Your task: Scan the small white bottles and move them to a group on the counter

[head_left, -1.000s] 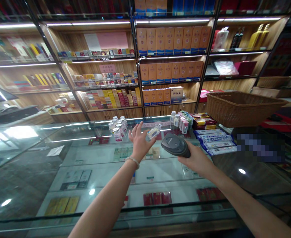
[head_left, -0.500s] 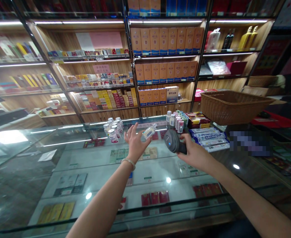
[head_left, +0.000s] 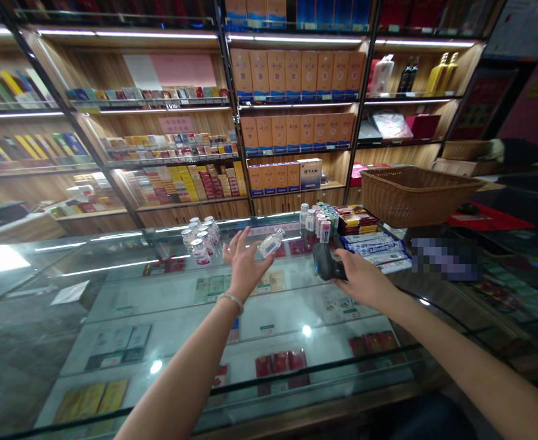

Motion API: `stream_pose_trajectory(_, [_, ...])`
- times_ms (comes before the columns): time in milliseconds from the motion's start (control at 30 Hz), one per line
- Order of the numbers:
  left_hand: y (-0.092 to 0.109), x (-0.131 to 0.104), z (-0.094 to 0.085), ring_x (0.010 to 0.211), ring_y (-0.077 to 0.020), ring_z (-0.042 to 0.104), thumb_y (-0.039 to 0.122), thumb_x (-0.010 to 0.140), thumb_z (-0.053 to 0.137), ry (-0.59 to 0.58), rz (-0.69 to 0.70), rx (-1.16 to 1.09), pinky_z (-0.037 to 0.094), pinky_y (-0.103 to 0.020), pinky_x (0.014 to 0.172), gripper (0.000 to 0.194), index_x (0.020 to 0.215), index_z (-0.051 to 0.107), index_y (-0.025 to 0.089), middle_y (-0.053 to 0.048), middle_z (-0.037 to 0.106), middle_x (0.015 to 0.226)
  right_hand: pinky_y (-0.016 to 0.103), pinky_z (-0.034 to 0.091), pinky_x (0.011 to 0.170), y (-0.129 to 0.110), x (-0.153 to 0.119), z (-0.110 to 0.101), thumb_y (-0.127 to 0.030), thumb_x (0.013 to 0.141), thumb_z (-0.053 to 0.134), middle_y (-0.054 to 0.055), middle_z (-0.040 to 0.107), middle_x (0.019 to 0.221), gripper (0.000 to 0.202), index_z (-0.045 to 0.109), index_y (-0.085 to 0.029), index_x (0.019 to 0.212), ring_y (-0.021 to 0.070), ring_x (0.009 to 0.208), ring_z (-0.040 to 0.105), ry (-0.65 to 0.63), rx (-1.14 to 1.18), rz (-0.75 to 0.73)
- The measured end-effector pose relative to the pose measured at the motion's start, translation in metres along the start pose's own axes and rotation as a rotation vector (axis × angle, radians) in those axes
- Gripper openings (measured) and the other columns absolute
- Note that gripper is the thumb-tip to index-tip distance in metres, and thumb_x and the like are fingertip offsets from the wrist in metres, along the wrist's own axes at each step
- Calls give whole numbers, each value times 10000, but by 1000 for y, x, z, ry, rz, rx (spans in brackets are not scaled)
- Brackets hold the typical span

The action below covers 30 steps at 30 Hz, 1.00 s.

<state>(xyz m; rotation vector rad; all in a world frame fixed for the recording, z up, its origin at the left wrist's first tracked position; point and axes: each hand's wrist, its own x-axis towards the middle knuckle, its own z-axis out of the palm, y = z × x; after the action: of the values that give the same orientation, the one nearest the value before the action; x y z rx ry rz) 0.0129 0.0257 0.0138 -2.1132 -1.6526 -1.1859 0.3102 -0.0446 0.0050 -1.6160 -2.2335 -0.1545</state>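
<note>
A small clear bottle with a pale label (head_left: 272, 242) is held tilted at the thumb and fingertips of my left hand (head_left: 245, 264), above the glass counter (head_left: 159, 305). My right hand (head_left: 363, 276) is wrapped round the handle of a dark handheld scanner (head_left: 324, 263), whose head points left towards the bottle. Left of my left hand stands a group of small capped bottles (head_left: 200, 239). Behind the scanner, another group of small bottles in several colours (head_left: 319, 221) stands at the counter's back.
Right of the bottles lie red and yellow packets (head_left: 356, 219) and blue-white packets (head_left: 375, 249). A wicker basket (head_left: 406, 198) stands behind them. Shelves of boxes (head_left: 291, 73) line the wall. Packs show under the glass.
The scanner has turned in my right hand, its head now seen more from the side. The whole view has shifted a little, with things lying further left. My left hand still holds the bottle.
</note>
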Motion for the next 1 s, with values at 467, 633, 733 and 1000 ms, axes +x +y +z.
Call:
stream_pose_trajectory(467, [-2, -1, 2, 1461, -377, 368, 410, 801, 756, -9, 8, -12, 132, -680, 1225, 271, 1029, 758, 262, -103, 475, 1566, 444, 492, 922, -3, -3, 11, -411, 914, 618, 204, 660, 1236, 556, 464, -115, 1358, 344, 1114, 636, -32, 0, 13])
stream_pose_trajectory(633, [-2, -1, 1, 1452, -381, 375, 408, 804, 754, -7, 10, -8, 132, -677, 1230, 267, 1025, 759, 259, -98, 485, 1558, 456, 481, 917, -7, -4, 10, -509, 935, 578, 187, 680, 1173, 602, 479, -130, 1392, 350, 1095, 626, 1, -102, 0])
stream_pose_trajectory(733, [0, -1, 0, 1452, -384, 376, 400, 796, 763, -13, 6, 3, 141, -682, 1225, 280, 1040, 762, 262, -97, 488, 1555, 487, 476, 932, -8, -4, 11, -558, 936, 564, 205, 673, 1195, 634, 503, -121, 1391, 368, 1118, 609, 27, -151, -2])
stream_pose_trajectory(1000, [4, -3, -2, 1446, -385, 385, 412, 793, 776, -15, 11, 4, 168, -689, 1213, 279, 1027, 766, 260, -104, 495, 1548, 689, 217, 1164, -4, -8, 25, -653, 955, 463, 251, 448, 1556, 716, 485, -132, 1446, 402, 1483, 336, 115, -221, 3])
